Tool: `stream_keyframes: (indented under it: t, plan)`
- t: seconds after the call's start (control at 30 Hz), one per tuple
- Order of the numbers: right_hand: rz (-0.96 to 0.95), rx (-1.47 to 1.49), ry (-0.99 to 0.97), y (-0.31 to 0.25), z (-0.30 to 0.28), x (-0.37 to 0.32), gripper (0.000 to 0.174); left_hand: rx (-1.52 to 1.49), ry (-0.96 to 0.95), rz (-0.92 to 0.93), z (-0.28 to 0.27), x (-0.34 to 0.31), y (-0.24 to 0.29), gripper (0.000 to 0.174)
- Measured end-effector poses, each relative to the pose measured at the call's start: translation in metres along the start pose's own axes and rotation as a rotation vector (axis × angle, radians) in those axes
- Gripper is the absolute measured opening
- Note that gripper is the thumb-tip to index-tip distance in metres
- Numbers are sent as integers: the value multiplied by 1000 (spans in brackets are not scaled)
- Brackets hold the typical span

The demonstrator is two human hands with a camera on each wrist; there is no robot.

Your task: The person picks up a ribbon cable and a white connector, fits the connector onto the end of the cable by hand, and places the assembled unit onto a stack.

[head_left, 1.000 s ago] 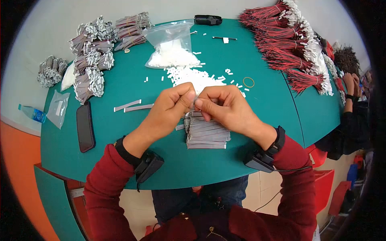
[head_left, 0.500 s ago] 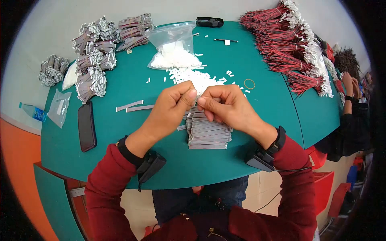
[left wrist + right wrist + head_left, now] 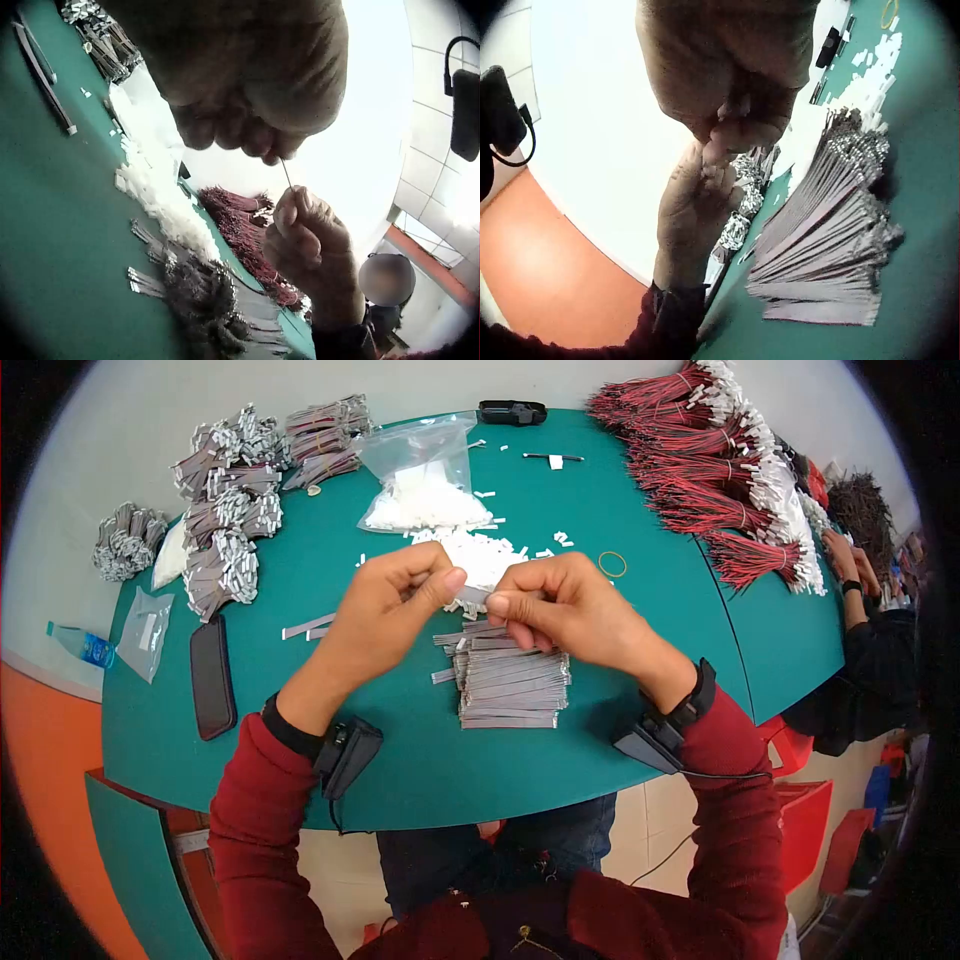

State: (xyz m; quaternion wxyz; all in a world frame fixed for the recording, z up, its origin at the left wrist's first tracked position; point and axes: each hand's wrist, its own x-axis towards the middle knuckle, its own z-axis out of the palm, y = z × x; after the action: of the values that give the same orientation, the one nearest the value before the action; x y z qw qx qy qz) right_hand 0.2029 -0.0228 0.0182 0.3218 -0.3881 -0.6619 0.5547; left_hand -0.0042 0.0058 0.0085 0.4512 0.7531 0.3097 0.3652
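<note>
The left hand (image 3: 385,610) and the right hand (image 3: 570,615) are a bit farther apart than half a second ago, when their tips almost touched. Now a short, thin grey flat strip (image 3: 471,596) shows between them. The fingers (image 3: 445,580) of each hand are curled and pinch one end of this strip. It is up in the air over the green bench (image 3: 650,610), near the far end of the stack of grey flat strips (image 3: 510,685).

The left hand now hides part of two loose grey strips (image 3: 303,627). Behind the hands lie a heap of small white plastic bits (image 3: 480,550), a clear plastic bag (image 3: 425,460) and a yellow rubber band (image 3: 612,564). A black phone (image 3: 210,675) lies on the left.
</note>
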Motion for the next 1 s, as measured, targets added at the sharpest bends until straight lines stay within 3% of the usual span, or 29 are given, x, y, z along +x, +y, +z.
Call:
stream_keyframes:
  t: [0.07, 0.2, 0.3, 0.33, 0.43, 0.47, 0.57, 0.7, 0.83, 0.93, 1.0]
  plan:
    - [18, 12, -13, -5, 6, -4, 26, 131, 28, -5, -2, -2, 3, 26]
    - [47, 21, -65, -6, 8, -5, 27, 115, 87, 5, -1, -11, 1, 26]
    - [-91, 79, 62, 12, 3, 4, 26, 116, 154, -2, -11, -20, -5, 28]
    - [-210, -88, 137, 16, -7, 11, 22, 112, 166, -37, -25, -25, -6, 29]
    - [-255, -497, 253, 16, -18, 10, 17, 186, 161, -143, -65, -43, -14, 31]
    - [-173, -450, 186, 21, -18, 10, 10, 227, 157, -182, -76, -49, -17, 32]
    - [-378, -766, 132, 37, -17, 11, 8, 275, 176, -220, -103, -67, -30, 32]
    - [-302, -827, 92, 31, -16, 10, 6, 379, 221, -252, -119, -83, -49, 34]
    - [-346, -827, 80, 34, -16, 10, 4, 524, 251, -278, -117, -87, -58, 34]
    - [-310, -762, 68, 29, -16, 9, 5, 950, 261, -454, -104, -84, -33, 31]
    - [-336, -677, 79, 26, -18, 9, 4, 1042, 314, -401, -101, -82, -28, 28]
